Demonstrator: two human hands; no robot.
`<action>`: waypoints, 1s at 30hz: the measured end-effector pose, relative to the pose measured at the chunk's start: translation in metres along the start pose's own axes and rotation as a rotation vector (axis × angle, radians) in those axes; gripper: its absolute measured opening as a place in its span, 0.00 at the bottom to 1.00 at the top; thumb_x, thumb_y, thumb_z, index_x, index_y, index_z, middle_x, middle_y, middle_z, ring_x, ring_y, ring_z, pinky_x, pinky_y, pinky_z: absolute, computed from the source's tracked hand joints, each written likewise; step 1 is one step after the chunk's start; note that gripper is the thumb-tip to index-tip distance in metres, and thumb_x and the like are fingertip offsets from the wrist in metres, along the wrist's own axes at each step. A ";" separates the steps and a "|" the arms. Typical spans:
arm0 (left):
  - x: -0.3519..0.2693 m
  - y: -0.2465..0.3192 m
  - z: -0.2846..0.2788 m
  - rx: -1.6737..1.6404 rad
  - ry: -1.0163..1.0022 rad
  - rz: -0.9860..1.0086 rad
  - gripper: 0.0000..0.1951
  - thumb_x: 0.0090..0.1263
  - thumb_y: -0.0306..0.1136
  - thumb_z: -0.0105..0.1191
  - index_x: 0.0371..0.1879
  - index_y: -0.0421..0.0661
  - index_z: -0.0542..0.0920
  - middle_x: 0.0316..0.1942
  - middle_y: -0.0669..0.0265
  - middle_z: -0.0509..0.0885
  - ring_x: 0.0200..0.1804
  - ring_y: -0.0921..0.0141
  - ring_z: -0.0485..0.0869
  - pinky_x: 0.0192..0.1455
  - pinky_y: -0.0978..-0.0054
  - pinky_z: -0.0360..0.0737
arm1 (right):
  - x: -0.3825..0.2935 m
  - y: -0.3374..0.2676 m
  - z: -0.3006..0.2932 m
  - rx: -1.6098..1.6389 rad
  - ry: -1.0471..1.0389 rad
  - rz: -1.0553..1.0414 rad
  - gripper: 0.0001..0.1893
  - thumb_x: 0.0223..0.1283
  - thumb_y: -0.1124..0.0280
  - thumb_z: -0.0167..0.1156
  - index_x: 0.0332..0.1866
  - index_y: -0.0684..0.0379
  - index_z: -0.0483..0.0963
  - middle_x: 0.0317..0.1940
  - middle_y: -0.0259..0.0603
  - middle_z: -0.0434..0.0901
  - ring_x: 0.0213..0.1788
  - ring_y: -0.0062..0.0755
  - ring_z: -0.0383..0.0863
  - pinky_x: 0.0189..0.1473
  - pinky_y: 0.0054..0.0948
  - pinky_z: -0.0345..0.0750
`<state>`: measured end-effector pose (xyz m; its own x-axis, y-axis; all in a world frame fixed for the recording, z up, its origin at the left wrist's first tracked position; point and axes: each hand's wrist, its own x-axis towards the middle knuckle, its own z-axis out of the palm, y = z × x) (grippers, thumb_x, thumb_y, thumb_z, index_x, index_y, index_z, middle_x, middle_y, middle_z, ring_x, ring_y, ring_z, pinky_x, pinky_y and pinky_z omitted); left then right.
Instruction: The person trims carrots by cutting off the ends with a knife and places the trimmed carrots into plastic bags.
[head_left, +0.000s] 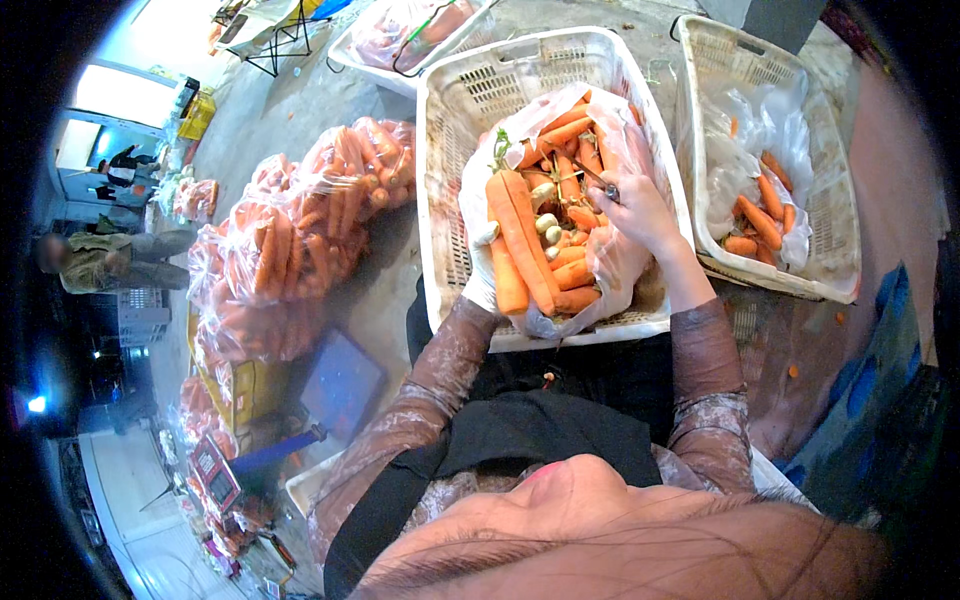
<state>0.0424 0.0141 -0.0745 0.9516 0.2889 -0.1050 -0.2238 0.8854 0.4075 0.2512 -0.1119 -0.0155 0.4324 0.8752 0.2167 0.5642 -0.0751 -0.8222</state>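
Note:
My left hand (481, 274), in a pale glove, grips a few large carrots (517, 232) side by side, its fingertips showing along their right edge. In my bare right hand (641, 210) is a small knife (592, 174), its dark blade angled up and left over the loose carrots. Both hands are above a whitish plastic crate (480, 64) in front of me. Inside it, an opened translucent plastic bag (630, 135) holds many carrots (574, 274). A green leafy top (501, 146) shows at the upper end of the held carrots.
To the right stands another crate (840, 225) with plastic film and several carrots (761, 217). Bagged carrots (300, 225) are piled at left, near a blue platform scale (341, 386) with a display (216, 472). A third crate (409, 79) sits ahead. A person (112, 259) stands far left.

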 end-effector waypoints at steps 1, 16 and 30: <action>0.000 -0.001 -0.004 -0.014 -0.016 -0.012 0.41 0.54 0.60 0.49 0.65 0.45 0.62 0.55 0.57 0.75 0.54 0.59 0.77 0.57 0.61 0.77 | 0.000 0.001 0.000 -0.078 -0.014 -0.026 0.10 0.59 0.67 0.59 0.35 0.65 0.77 0.21 0.50 0.78 0.24 0.41 0.78 0.30 0.36 0.72; 0.006 -0.010 -0.016 0.064 0.144 0.092 0.39 0.56 0.55 0.49 0.65 0.45 0.63 0.56 0.57 0.74 0.56 0.59 0.75 0.62 0.61 0.72 | -0.002 -0.005 0.014 -0.083 -0.067 0.034 0.11 0.57 0.63 0.61 0.34 0.61 0.79 0.23 0.51 0.80 0.28 0.46 0.81 0.33 0.39 0.76; 0.029 0.015 0.018 -0.511 0.181 0.334 0.26 0.55 0.20 0.52 0.57 0.41 0.68 0.54 0.54 0.75 0.59 0.57 0.73 0.68 0.59 0.65 | -0.014 -0.023 0.046 -0.028 0.178 0.220 0.18 0.59 0.56 0.57 0.24 0.62 0.75 0.17 0.49 0.76 0.22 0.46 0.79 0.25 0.40 0.72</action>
<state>0.0705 0.0289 -0.0554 0.7721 0.5972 -0.2171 -0.6175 0.7858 -0.0346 0.1995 -0.1005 -0.0235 0.6620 0.7388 0.1261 0.4614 -0.2692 -0.8454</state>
